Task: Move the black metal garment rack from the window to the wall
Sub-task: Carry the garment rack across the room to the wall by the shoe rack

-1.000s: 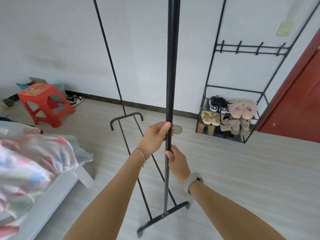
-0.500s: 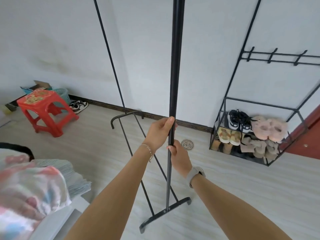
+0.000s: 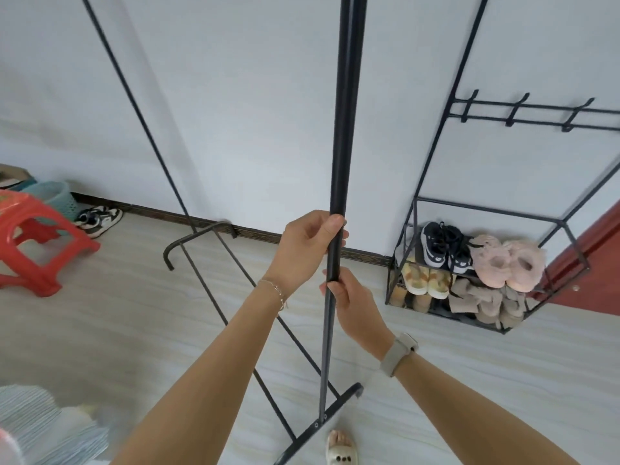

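The black metal garment rack (image 3: 345,129) stands right in front of me, its near upright pole running from top to bottom of the view. My left hand (image 3: 307,246) is wrapped around that pole at mid height. My right hand (image 3: 352,297) grips the same pole just below it. The rack's far upright (image 3: 134,102) leans at the left, and its far foot (image 3: 198,234) reaches close to the white wall (image 3: 251,112). The near foot (image 3: 322,421) rests on the floor by my sandalled foot.
A black wire shoe rack (image 3: 483,273) with hooks and several pairs of shoes stands against the wall at the right, beside a red door (image 3: 597,260). A red plastic stool (image 3: 37,239), a teal basket (image 3: 53,196) and sneakers (image 3: 100,219) sit at the left. Bedding (image 3: 37,427) lies at the bottom left.
The view has closed in on the wall and turned right. The rack's far foot now lies nearer the skirting. Both hands keep their hold on the pole.
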Demonstrator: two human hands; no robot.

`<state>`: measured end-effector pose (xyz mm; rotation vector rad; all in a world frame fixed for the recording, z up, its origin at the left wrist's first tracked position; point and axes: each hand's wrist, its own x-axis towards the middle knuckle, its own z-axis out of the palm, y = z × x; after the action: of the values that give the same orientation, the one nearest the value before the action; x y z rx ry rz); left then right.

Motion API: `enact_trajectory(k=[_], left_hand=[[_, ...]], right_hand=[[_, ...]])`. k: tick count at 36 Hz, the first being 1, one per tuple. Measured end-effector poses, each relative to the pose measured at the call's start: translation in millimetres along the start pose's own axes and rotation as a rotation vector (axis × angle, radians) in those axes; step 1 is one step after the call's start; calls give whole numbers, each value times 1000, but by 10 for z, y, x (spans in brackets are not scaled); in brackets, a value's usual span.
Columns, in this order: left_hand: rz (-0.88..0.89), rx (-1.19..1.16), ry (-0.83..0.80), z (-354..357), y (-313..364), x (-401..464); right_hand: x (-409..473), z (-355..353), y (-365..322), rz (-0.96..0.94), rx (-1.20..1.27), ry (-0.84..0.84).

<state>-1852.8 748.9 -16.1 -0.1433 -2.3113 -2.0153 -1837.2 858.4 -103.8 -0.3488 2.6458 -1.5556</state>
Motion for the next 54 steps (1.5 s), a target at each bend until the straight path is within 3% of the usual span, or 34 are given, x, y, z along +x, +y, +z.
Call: enact_trajectory(k=[6,13,23,32,43,54], left_hand=[[-55,60,-124,465,-137,607],[-86,33,-84,466,-219,1068],[-73,49,99,-326,-372,1488],[-89,63,166,-1276,-587,2048],[-102,54,42,-2303,-800,3193],[-127,21,32,-2285,-869,4498]], right_hand=[[376,-476,352,118,4,15],[859,-534,436,173,30,-8],[1651,23,123,99,33,-157],[2541,754,-206,62,23,-211],[3776,1467,-485,137,92,-77],[5021,1307,-269,189,150,19]])
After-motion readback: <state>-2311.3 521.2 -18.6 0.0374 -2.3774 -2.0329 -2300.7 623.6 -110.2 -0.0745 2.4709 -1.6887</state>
